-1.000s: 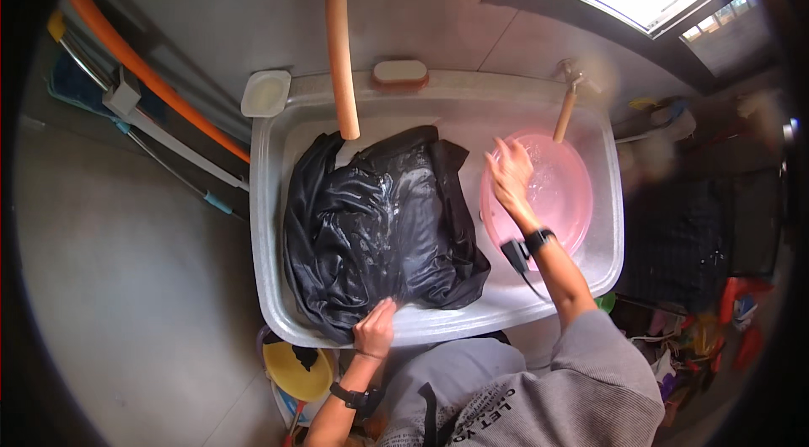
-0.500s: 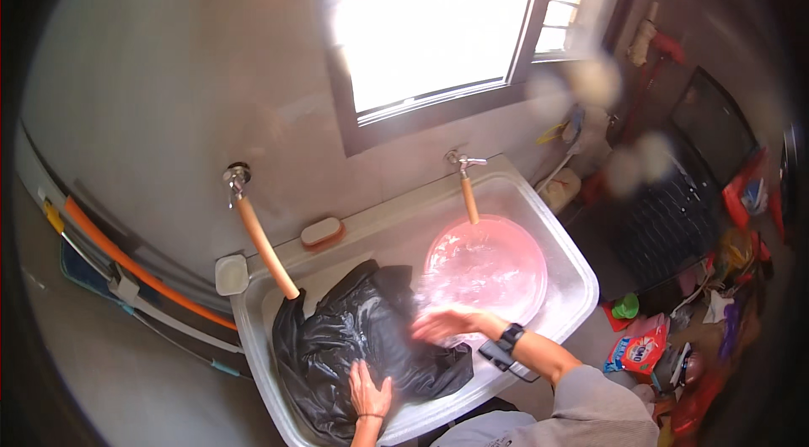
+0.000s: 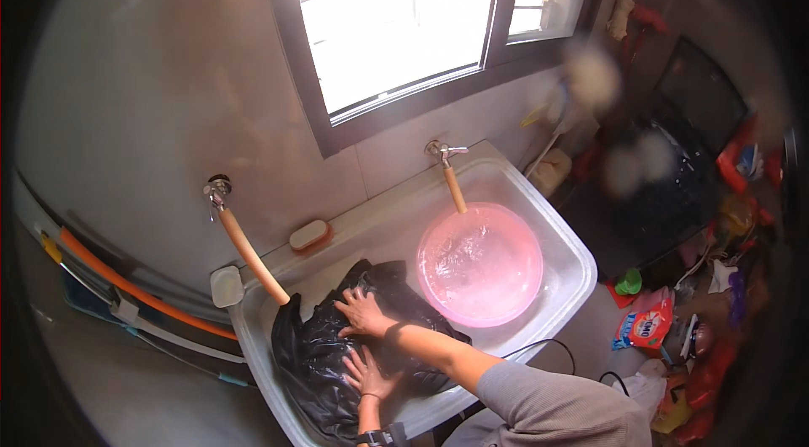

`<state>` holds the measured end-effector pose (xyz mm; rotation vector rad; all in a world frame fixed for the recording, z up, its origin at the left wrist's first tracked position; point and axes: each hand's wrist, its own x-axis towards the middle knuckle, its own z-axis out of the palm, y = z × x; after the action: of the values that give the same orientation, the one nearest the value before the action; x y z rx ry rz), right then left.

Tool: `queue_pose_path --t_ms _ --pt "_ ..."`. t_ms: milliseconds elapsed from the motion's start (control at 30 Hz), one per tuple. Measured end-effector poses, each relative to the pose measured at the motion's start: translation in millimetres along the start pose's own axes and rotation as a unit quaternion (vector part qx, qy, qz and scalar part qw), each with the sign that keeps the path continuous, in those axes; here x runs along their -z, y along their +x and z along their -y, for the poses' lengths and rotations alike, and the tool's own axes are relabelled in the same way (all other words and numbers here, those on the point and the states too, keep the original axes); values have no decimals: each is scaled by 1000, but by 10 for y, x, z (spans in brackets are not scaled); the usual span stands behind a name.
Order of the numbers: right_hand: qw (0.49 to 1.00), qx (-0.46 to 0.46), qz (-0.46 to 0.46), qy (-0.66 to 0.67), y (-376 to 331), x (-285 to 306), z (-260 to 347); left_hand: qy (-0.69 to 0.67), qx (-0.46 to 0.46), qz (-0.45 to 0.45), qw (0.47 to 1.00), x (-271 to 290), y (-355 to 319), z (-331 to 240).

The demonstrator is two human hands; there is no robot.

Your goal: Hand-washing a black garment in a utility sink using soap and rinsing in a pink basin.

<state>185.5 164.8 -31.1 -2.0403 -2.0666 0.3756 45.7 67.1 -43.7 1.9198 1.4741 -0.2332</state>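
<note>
Head view: left hand point(image 3: 368, 378) and right hand point(image 3: 364, 312) both lie flat on the dark wet cloth point(image 3: 313, 367), fingers spread, nothing grasped. Cloth is bunched in the left part of the pale sink point(image 3: 556, 262), beside the pink basin point(image 3: 527, 283) of water. Left hose point(image 3: 251, 255) ends at the cloth's upper-left edge; right hose point(image 3: 455, 190) points into the basin. Step in hand reads as pressing or rubbing cloth by palm. Next move, my guess: firm palm pressure, or curling fingers into a fold to turn it.
</note>
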Motion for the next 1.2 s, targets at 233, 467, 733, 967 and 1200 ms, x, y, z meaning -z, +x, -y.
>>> queue_pose_path --t_ms 233,467,733,967,1200 --pt "993 -25 20 117 -233 -156 -52 -267 -164 -27 949 149 43 507" --pt "869 -164 46 465 -996 736 -172 -327 -58 -282 900 603 -727 275" --pt "766 -30 -108 633 -1248 2359 145 -121 -167 -272 940 456 -707 345" --pt "642 87 -212 731 -1405 3267 816 -183 -202 -288 918 326 -722 -133" --pt "827 251 -485 134 -1660 3827 990 -224 -214 -385 869 981 -908 -1052"
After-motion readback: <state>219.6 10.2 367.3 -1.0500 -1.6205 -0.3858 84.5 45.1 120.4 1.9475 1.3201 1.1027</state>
